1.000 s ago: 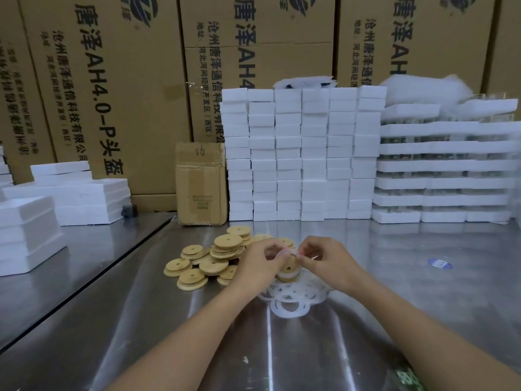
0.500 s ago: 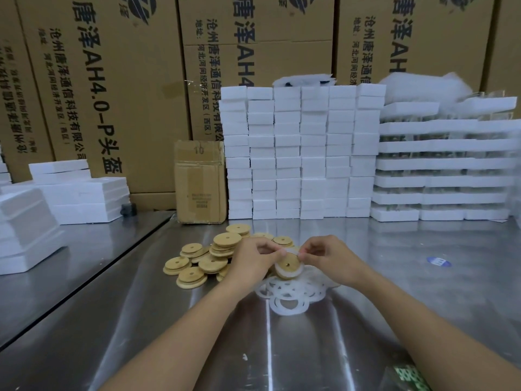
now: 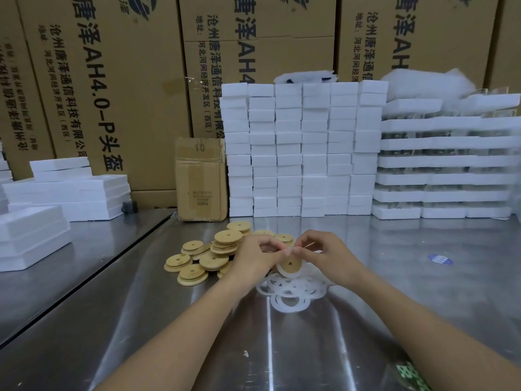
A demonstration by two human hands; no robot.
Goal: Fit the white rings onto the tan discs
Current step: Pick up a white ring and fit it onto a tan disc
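Frame centre: left hand (image 3: 253,256) and right hand (image 3: 324,255) pinch the top rim of a tan disc (image 3: 293,267) hanging just below, white ring (image 3: 280,271) apparently around it.

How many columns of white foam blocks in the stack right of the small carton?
6 foam-block columns, side by side between the small carton and the foam trays. More may be hidden behind them.
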